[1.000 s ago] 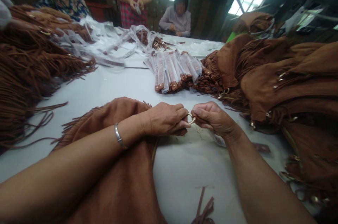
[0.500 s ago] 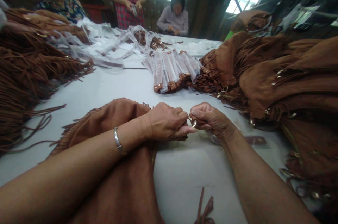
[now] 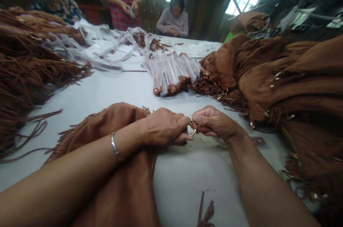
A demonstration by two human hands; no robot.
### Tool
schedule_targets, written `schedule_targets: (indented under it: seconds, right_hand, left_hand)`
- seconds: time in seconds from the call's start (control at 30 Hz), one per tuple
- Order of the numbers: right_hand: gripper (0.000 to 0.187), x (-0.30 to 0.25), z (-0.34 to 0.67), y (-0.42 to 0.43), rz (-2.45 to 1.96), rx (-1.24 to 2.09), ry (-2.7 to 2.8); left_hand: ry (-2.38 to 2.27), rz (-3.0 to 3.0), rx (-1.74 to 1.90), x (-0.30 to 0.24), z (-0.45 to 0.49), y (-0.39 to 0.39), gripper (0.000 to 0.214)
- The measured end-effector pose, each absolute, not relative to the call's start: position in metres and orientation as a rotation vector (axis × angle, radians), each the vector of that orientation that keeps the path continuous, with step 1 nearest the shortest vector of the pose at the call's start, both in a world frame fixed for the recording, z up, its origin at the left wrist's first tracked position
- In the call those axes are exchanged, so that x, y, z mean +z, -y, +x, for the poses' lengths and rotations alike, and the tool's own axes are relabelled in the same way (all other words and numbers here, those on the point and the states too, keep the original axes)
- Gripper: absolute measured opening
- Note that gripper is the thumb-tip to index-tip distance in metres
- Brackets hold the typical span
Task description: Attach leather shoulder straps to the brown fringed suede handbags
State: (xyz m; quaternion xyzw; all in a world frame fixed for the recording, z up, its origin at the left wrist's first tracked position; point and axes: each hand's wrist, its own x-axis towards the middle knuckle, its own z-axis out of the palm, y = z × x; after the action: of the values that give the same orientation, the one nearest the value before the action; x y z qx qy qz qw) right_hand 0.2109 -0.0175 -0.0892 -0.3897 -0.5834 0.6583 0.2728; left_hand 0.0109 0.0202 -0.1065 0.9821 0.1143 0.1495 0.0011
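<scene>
A brown suede fringed bag (image 3: 118,170) lies on the white table (image 3: 184,180) under my left forearm. My left hand (image 3: 163,127) is closed, pinching a small metal ring (image 3: 192,131) at the bag's edge. My right hand (image 3: 214,123) is closed too and pinches the same ring from the other side, fingertips touching the left hand's. A silver bangle (image 3: 114,146) sits on my left wrist.
Piles of brown fringed bags rise at the right (image 3: 289,80) and left (image 3: 24,73). Plastic-wrapped brown straps (image 3: 171,71) lie in the middle of the table. A loose tassel (image 3: 205,212) lies near the front edge. Other people (image 3: 174,14) work at the far end.
Both hands stay pinched on the ring with only small finger shifts. The view has drifted slightly, so the hands sit a little lower in frame.
</scene>
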Motion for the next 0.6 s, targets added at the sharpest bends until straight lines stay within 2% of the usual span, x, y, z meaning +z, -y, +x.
schedule_targets:
  seconds: [0.27,0.5,0.6]
  right_hand:
    - [0.036,-0.091,0.201,0.020,-0.949,1.807,1.424]
    - [0.038,-0.079,0.201,0.026,-1.160,1.667,1.535]
    - [0.039,-0.072,0.199,0.030,-1.368,1.501,1.714]
  left_hand:
    - [-0.290,3.051,0.620,-0.105,0.006,-0.025,0.040]
    - [-0.369,3.034,0.584,-0.107,0.005,-0.027,0.040]
    - [-0.419,3.053,0.503,-0.112,0.007,-0.027,0.040]
